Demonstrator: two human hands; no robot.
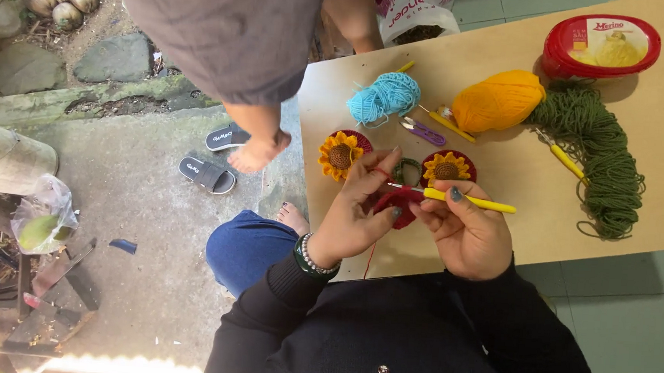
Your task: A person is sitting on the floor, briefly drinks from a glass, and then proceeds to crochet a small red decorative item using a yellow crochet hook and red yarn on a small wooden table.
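At the far left, outside the work, a pair of sandals (217, 156) is seen on the concrete beside another person's bare foot (259, 153). On the board (658, 130), a finished sunflower (339, 155) is laid flat, with a blue yarn ball (384, 96) just behind it. The left hand (357, 215) is raised over the board's near edge; its thumb and fingers are pressed together in a pinch on a red crochet piece (397, 208), and red yarn (382, 171) is looped over the index finger. The right hand (467, 232) is closed round a yellow hook (469, 200), pinched between thumb and fingers, its tip brought to the red piece. The step in hand is judged to be a stitch worked into the edge of the piece. For the next move, the yarn would need to be kept taut by the left index while the hook tip is passed through a loop and the strand is caught. The red piece is small, round and flat, mostly hidden by the fingers; its stitches cannot be made out. A second sunflower (447, 169) lies just beyond the hands, then orange yarn (498, 101), green yarn (606, 161) and a red tub (602, 45) at the far right.
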